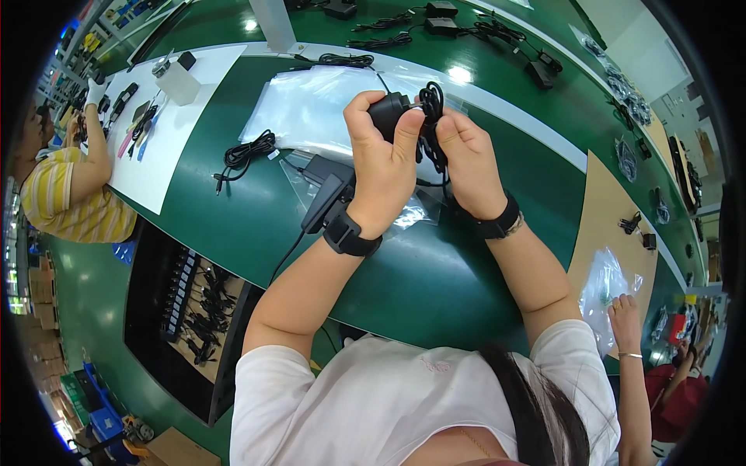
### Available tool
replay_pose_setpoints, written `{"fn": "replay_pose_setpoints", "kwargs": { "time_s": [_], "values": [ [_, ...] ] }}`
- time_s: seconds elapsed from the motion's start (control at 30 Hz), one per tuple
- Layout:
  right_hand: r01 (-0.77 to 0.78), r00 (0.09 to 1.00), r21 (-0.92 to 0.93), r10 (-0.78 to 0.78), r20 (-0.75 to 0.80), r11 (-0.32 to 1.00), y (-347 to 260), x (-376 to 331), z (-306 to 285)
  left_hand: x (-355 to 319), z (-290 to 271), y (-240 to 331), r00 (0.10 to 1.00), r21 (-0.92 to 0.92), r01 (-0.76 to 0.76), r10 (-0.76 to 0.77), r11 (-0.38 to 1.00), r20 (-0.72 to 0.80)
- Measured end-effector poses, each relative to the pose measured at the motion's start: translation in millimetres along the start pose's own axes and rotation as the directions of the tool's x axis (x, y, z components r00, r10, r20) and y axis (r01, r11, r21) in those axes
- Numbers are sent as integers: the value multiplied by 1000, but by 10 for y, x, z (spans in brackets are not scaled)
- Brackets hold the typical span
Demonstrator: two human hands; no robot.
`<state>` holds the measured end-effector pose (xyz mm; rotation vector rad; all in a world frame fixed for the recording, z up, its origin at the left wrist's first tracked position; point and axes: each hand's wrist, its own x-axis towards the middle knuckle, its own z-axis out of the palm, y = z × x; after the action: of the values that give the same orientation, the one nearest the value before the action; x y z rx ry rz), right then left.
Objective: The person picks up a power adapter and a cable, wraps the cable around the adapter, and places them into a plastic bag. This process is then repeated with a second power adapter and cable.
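Raised over the green table [466, 287], my left hand [383, 159] grips a black power adapter [388, 113] with its fingers and thumb. My right hand [472, 159] pinches the adapter's coiled black cable [432, 132] close beside it. Straps circle both wrists; a black device [326, 202] is at the left one. Under and beside my left wrist another black adapter [320, 168] lies on a clear plastic bag. A stack of clear plastic bags [299, 105] lies beyond my hands. Left of it rests a bundled black cable [247, 155].
A black bin [140, 311] with several adapters and cables stands lower left. More adapters [441, 25] lie on the far green surface. A co-worker in a striped shirt [74, 194] sits at left; another person's hand [624, 322] touches plastic bags [602, 291] at right.
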<state>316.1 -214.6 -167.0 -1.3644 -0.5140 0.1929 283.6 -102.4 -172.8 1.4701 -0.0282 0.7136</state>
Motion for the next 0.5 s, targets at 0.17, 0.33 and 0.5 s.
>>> {"fn": "replay_pose_setpoints", "kwargs": {
  "time_s": [0.17,0.33,0.5],
  "values": [
    [301,949,-662,-282,138,687,-112,69,-133,6,7,-108,998,199,-65,62,978,25],
    [289,954,-704,-258,154,649,-181,45,-139,-34,99,-85,992,386,-113,126,915,-10],
    [213,966,-525,-97,240,824,-178,35,-262,-114,-4,-106,991,296,-134,135,946,17]
  ]
}}
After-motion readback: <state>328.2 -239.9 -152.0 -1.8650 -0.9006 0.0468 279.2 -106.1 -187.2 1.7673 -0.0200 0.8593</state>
